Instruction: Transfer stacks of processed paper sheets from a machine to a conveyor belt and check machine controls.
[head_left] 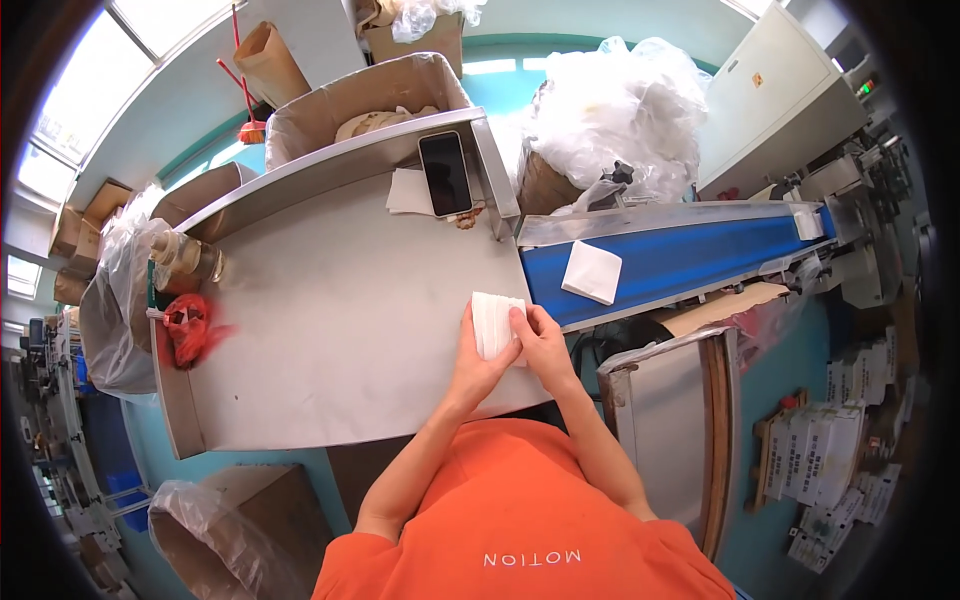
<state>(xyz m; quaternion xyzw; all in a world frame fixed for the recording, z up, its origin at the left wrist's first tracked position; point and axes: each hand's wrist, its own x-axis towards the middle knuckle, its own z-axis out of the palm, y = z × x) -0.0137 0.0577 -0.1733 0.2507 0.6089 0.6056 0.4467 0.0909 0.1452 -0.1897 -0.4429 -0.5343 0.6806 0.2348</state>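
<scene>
Between my two hands, over the right side of the metal table (300,330), is a stack of white paper napkins (492,322). My left hand (475,362) is closed around its left and lower side. My right hand (541,347) grips the right edge, its thumb lying on the stack's face. On the blue conveyor belt (680,250), just beyond my right hand, lies another white napkin stack (592,272). A further white stack (808,222) is at the belt's far right end.
A black phone (444,174) rests on white paper at the table's back right. A red plastic bag (188,328) and tape rolls (188,255) are at the left edge. Large cardboard boxes (365,85) and a heap of clear plastic (620,115) stand behind. A lined box (240,530) is at lower left.
</scene>
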